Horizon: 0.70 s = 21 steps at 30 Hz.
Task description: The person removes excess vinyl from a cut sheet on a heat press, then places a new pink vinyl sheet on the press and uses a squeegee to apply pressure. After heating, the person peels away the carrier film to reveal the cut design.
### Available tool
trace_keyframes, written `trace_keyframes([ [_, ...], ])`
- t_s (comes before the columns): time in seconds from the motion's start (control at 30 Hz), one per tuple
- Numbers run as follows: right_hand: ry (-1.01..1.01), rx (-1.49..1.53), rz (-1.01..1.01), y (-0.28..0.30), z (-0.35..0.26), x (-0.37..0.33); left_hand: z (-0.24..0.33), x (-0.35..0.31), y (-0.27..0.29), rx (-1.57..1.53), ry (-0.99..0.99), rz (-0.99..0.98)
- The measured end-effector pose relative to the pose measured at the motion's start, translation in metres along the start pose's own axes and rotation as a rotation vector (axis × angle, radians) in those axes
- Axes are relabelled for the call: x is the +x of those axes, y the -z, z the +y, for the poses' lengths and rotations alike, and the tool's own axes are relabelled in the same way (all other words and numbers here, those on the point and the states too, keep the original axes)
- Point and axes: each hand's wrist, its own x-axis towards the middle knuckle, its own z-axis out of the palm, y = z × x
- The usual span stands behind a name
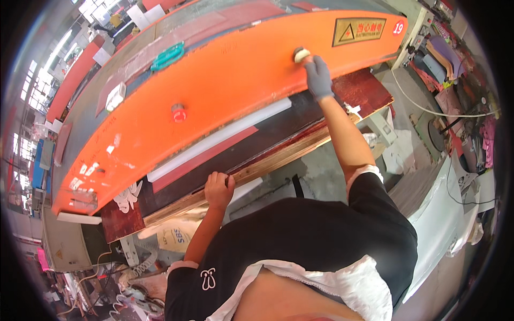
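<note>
My right hand [319, 79], in a grey glove, reaches up to the orange machine front [241, 72]. A bare fingertip meets a round, pale-capped button [301, 54] there, and a gloved finger points upward beside it. My left hand [218, 191] is bare, with its fingers bent over the near wooden edge [262, 168] of the work bed. Below the orange front lie a long white strip [225, 138] and a dusky red sheet [206, 158], both on the dark bed [267, 140]. The far ends of both pass under the machine front.
A red mushroom-shaped button [179, 113] sticks out of the orange front. Teal-handled scissors [168, 56] and a small white box [115, 97] rest on top. White gloves [128, 198] lie at the bed's left end. Stacked sheets [423, 187] stand at the right.
</note>
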Motion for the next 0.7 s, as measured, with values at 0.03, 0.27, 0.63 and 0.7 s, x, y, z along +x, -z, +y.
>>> trace_keyframes([
  [0.03, -0.004, -0.056, 0.008, -0.008, 0.005, 0.013, -0.006, 0.011, -0.007, 0.037, -0.016, 0.029],
  [0.27, -0.059, -0.207, -0.480, -0.036, 0.020, -0.073, -0.055, 0.073, -0.029, 0.142, -0.053, 0.011],
  [0.63, 0.210, -0.650, -0.761, -0.038, 0.041, -0.117, -0.058, 0.068, -0.017, 0.130, 0.089, -0.238],
  [0.7, 0.217, -0.680, -0.772, -0.038, 0.040, -0.114, -0.054, 0.069, -0.014, 0.137, 0.117, -0.272],
])
